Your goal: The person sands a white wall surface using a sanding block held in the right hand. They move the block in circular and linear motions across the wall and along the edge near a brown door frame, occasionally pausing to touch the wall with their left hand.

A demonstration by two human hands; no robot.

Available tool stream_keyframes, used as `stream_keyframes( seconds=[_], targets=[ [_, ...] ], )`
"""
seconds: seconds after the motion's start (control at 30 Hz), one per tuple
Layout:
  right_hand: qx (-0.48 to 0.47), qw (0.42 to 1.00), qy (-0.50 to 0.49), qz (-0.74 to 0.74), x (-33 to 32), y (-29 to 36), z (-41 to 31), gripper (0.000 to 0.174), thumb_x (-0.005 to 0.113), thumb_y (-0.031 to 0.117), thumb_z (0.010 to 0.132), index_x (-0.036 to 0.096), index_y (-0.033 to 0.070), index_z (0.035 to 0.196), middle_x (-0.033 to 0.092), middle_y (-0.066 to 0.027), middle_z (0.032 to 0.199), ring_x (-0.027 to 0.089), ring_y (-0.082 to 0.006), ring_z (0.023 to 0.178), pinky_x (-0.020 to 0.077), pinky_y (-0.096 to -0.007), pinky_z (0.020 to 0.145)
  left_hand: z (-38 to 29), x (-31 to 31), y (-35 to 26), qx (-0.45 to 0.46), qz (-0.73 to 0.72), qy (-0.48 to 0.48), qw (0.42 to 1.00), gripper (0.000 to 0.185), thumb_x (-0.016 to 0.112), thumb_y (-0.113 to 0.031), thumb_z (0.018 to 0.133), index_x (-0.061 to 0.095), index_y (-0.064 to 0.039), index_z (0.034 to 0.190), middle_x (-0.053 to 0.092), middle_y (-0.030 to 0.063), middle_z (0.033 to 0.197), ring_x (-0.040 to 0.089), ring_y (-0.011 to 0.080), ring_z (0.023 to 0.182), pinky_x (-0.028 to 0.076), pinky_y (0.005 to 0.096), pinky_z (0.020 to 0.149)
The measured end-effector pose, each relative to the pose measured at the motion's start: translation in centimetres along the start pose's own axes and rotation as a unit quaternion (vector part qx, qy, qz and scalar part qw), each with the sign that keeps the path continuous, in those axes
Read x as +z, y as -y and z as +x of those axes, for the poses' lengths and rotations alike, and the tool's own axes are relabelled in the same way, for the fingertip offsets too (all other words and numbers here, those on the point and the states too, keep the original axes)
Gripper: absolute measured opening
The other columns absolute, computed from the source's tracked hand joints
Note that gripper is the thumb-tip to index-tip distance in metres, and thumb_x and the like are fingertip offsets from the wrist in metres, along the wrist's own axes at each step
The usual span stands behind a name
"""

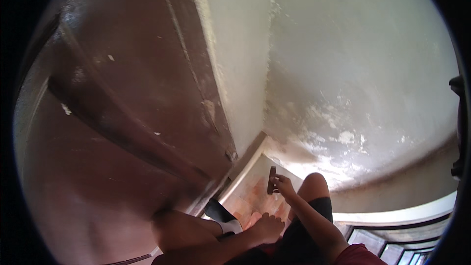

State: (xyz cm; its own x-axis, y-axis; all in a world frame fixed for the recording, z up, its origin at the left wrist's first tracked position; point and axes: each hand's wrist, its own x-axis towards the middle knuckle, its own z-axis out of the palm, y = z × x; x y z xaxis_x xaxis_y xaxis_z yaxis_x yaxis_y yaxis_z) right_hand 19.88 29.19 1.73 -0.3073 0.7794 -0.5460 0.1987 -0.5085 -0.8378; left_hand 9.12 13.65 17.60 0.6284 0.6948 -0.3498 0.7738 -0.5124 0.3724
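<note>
My right hand [282,186] grips a narrow dark block-like object [271,180], perhaps a brush or wooden block, held upright over the tiled floor. Its fingers wrap one long side. Nearer to me, my left hand [270,227] is curled above the reddish floor tiles [239,206]; whether it holds something small cannot be told. Both hands are between my bent knees, apart from each other. A dark shoe [220,211] with a light sock shows to the left of my left hand.
A brown painted door or panel [147,62] rises close on the left. Ahead stands a pale wall [349,62] with flaking paint [346,138] low down, meeting another wall face in a corner. A barred opening [397,243] lies at the lower right.
</note>
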Motion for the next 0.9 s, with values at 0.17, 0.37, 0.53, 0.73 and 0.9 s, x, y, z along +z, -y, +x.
stream_keyframes(
  seconds=[0.17,0.37,0.53,0.73,0.9],
  targets=[
    [-0.027,0.964,0.074,0.255,-3.2,2.5,-6.1,0.045,0.046,0.033,0.104,0.052,0.0,0.135,0.068,-0.0157,0.113,0.069,-0.0232,0.085,0.0564,-0.0353,0.074,0.6,-1.5,0.6,0.041,0.008,-0.01,0.999,0.034,0.055,-0.036,0.096,0.066,-0.006,0.107,0.068,0.0149,0.111,0.067,0.0318,0.098,0.051,0.0477,0.083],
    [-0.05,0.905,0.099,0.41,-2.4,1.9,-9.0,0.048,0.038,0.035,0.105,0.052,0.002,0.136,0.068,-0.0149,0.116,0.068,-0.024,0.091,0.0548,-0.037,0.081,1.0,-5.7,2.5,-0.016,-0.07,-0.267,0.961,0.024,0.066,-0.017,0.081,0.064,-0.006,0.103,0.065,0.0117,0.099,0.066,0.0332,0.094,0.05,0.0474,0.081],
    [-0.032,0.897,0.147,0.416,-1.3,0.3,-9.1,0.048,0.037,0.034,0.105,0.052,0.001,0.136,0.068,-0.0141,0.119,0.066,-0.0224,0.093,0.0536,-0.0358,0.084,0.6,-5.5,3.4,-0.162,-0.062,-0.317,0.932,0.033,0.067,-0.018,0.084,0.059,-0.005,0.113,0.064,0.0164,0.102,0.063,0.0386,0.096,0.049,0.0493,0.085],
    [-0.028,0.889,0.203,0.41,-1.3,0.2,-9.4,0.045,0.042,0.036,0.103,0.056,0.002,0.13,0.069,-0.013,0.11,0.067,-0.0238,0.088,0.0547,-0.0381,0.079,1.0,-3.2,4.5,-0.256,-0.174,-0.344,0.886,0.046,0.067,-0.033,0.093,0.057,-0.002,0.125,0.066,0.0195,0.107,0.067,0.0339,0.097,0.052,0.0445,0.085],
    [-0.033,0.889,0.254,0.38,-0.7,0.4,-10.2,0.046,0.043,0.036,0.103,0.054,0.002,0.131,0.068,-0.0142,0.111,0.068,-0.0235,0.088,0.0548,-0.0358,0.078,1.5,-2.5,5.3,-0.231,-0.338,-0.33,0.85,0.046,0.071,-0.035,0.093,0.063,0.001,0.121,0.07,0.013,0.1,0.07,0.0209,0.082,0.056,0.0335,0.072]
  ],
)
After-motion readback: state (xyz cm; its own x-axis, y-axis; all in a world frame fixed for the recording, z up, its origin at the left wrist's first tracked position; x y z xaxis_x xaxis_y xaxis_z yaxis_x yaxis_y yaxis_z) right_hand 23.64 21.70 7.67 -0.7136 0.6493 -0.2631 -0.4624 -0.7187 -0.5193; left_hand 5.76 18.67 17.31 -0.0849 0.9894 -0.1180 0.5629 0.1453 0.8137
